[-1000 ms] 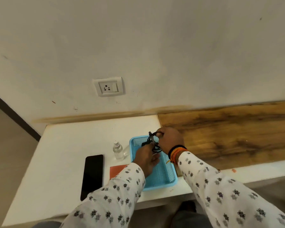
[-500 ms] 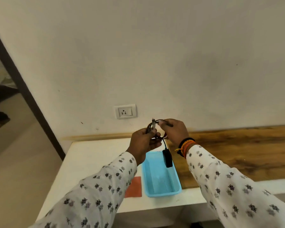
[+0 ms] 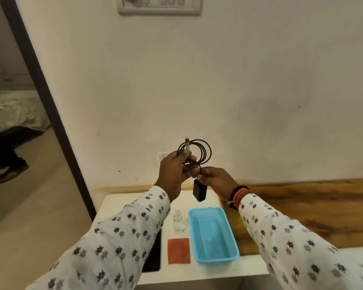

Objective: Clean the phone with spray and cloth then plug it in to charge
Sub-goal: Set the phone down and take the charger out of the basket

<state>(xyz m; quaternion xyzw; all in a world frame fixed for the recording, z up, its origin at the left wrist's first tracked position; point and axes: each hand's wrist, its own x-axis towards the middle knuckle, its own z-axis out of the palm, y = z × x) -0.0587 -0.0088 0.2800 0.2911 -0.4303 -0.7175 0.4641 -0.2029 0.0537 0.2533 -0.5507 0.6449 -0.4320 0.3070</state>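
Observation:
Both hands are raised in front of the wall with a black charger between them. My left hand grips the coiled black cable, its connector tip pointing up. My right hand pinches the cable just above the black adapter, which hangs below. On the white table lie the black phone, mostly hidden by my left sleeve, a small clear spray bottle and an orange cloth. The wall socket is mostly hidden behind my left hand.
An empty light-blue plastic basket sits to the right of the cloth. A wooden counter runs on to the right. A switch panel is high on the wall. A dark door frame and an open room are at the left.
Both hands have lifted the charger out of the blue basket and up in front of the wall. The view has tilted upward, and the adapter now dangles free.

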